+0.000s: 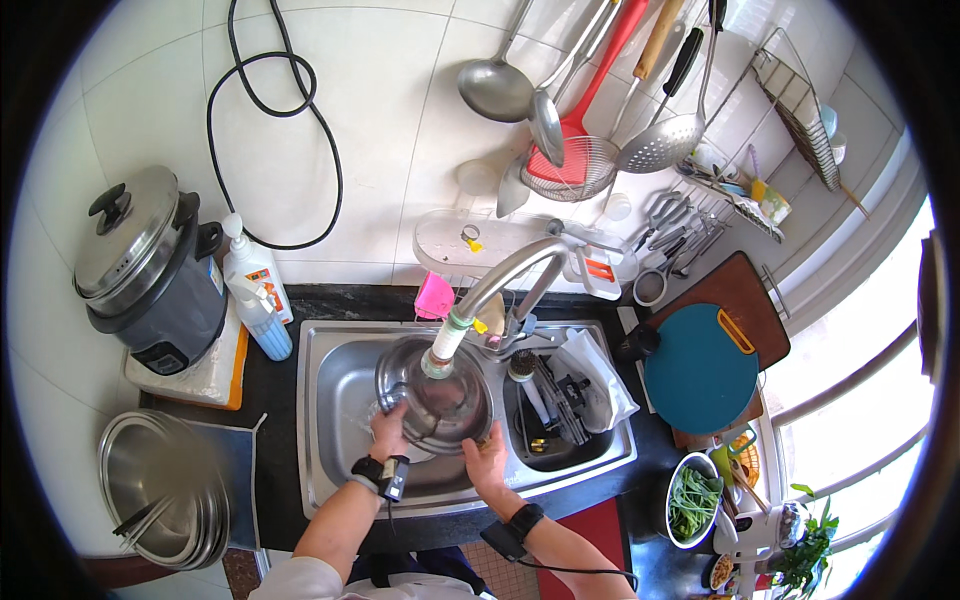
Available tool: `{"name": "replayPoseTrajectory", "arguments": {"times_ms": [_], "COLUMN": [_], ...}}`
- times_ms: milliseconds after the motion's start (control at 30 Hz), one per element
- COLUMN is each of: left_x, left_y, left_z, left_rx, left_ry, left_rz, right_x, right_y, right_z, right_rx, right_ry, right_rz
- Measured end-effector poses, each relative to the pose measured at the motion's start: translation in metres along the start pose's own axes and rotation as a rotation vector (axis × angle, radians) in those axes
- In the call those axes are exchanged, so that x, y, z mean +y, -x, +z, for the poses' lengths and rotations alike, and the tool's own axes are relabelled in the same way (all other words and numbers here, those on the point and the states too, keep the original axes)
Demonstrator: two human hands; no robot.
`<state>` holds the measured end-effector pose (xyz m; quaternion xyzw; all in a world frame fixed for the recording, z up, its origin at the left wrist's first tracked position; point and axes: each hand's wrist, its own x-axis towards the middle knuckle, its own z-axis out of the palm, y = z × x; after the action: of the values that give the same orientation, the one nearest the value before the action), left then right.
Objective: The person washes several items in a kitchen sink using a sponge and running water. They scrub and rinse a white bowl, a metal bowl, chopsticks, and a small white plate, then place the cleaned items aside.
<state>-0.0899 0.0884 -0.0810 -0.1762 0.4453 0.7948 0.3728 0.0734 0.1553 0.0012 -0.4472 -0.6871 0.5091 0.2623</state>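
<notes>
A shiny metal bowl [461, 409] is held over the large left basin of a stainless steel sink [337, 450]. My left hand [388, 433] grips its left rim. At the lower right rim is my right hand [487, 461], its fingers curled around the edge; a small yellowish thing shows by those fingertips, too unclear to name. The faucet [544, 255] arches over the bowl, and its white and green spout end [444, 349] hangs above the bowl's opening. Water wets the basin floor left of the bowl.
The right basin holds a scrub brush [529, 382], dark parts and a white plastic bag [592, 379]. Stacked metal bowls [120, 465] and a rice cooker [161, 300] stand left. To the right are a blue cutting board [701, 367] and a bowl of greens [694, 499]. Ladles [495, 90] hang above.
</notes>
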Motion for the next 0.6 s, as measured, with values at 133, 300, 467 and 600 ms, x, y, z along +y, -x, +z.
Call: {"name": "replayPoseTrajectory", "arguments": {"times_ms": [133,300,467,600], "left_x": [-0.017,0.041,0.062,0.065], "left_y": [0.027,-0.001,0.017,0.041], "left_z": [0.005,-0.015,-0.036,-0.042], "left_rx": [-0.093,-0.171,-0.435,-0.428], "left_ry": [0.020,-0.039,-0.158,-0.201], "left_rz": [-0.193,-0.115,-0.433,-0.460], "right_x": [0.009,0.011,0.003,-0.007], "right_y": [-0.007,-0.022,-0.059,-0.065], "right_z": [0.010,-0.010,-0.029,-0.016], "right_rx": [0.009,-0.178,-0.414,-0.001], "right_ry": [0.095,-0.225,-0.388,0.308], "right_rz": [-0.116,0.022,0.132,-0.232]}}
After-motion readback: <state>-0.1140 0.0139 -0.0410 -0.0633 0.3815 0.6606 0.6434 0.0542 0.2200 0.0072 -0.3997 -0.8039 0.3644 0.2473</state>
